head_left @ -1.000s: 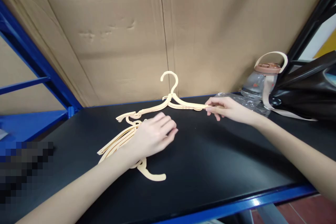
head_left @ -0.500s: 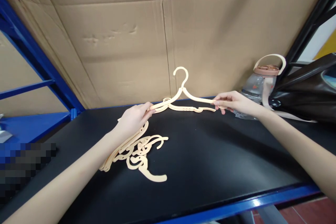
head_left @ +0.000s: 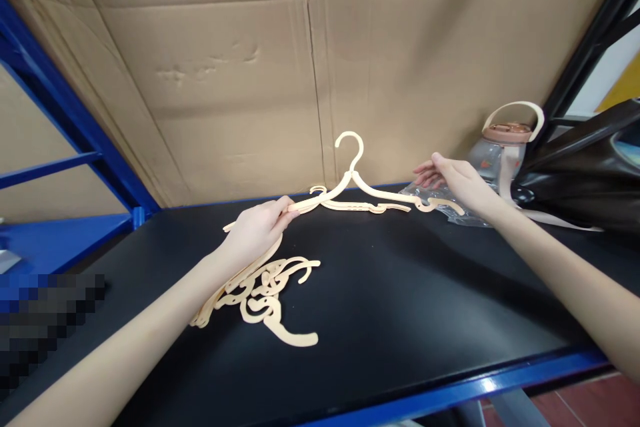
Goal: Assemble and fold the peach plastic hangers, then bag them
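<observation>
Hands are well apart, left hand (head_left: 263, 223) low and left, right hand (head_left: 453, 177) up and right. Left is pinched on the near-left arm of the front hanger (head_left: 354, 175); right has loose, spread fingers and looks clear of it, holding nothing. Key relation: front hanger is unfolded, long axis running left-right across the gap between the hands, hook (head_left: 361, 148) up at the back. Left has one end; the notched right tip sits just below the right hand, so right is the nearer hand to that end. Behind and lower, rear hanger (head_left: 350, 205) lies roughly parallel, partly crossed by the front one; can't tell if left fingers touch it too. Pile of hangers (head_left: 270, 290) is below the left hand, on the black tabletop (head_left: 425, 307). Further right: clear plastic bag (head_left: 467, 217), then bottle (head_left: 503, 150). Cardboard (head_left: 225, 80) backs it all.
</observation>
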A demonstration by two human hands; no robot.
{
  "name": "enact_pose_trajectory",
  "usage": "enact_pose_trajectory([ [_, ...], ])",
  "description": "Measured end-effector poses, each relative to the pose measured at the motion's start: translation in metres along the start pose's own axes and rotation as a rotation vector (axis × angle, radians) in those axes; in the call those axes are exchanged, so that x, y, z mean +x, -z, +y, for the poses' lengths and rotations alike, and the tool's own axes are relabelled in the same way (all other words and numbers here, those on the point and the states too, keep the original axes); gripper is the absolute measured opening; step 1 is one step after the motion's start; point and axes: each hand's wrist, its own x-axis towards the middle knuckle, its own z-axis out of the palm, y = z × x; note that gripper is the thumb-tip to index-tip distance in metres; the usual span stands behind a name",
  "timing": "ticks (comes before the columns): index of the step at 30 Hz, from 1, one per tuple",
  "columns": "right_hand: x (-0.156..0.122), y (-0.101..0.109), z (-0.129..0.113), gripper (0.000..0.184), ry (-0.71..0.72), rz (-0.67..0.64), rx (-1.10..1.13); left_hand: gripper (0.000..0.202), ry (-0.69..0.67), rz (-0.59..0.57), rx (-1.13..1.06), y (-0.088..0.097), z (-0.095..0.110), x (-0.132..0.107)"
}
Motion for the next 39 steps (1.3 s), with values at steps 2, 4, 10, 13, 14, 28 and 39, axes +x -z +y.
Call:
enact_pose_trajectory([
  [2, -0.006, -0.001, -0.007, 0.046, 0.11, 0.043, -0.215, 0.027, -0.01, 0.001, 0.001, -0.001, 0.002, -0.001],
  [4, -0.012, -0.003, -0.014, 0.037, 0.183, 0.025, -0.397, 0.028, -0.01, -0.005, 0.002, -0.002, 0.006, -0.002],
  [10, -0.02, -0.009, -0.021, 0.035, 0.236, -0.11, -0.517, 0.03, -0.01, -0.004, 0.01, -0.002, 0.014, -0.005],
  [13, -0.019, -0.008, -0.018, 0.04, 0.227, -0.101, -0.469, 0.031, -0.008, 0.003, 0.001, -0.003, 0.013, -0.006],
  [14, -0.018, -0.007, -0.017, 0.042, 0.23, -0.087, -0.443, 0.031, -0.005, 0.004, -0.001, -0.003, 0.013, -0.006],
  [28, -0.021, -0.008, -0.021, 0.042, 0.32, -0.102, -0.499, 0.03, -0.017, -0.019, -0.043, -0.003, 0.013, -0.005],
  [39, -0.026, -0.018, -0.023, 0.039, 0.386, -0.268, -0.438, 0.033, -0.078, -0.014, -0.071, -0.003, 0.015, -0.006],
])
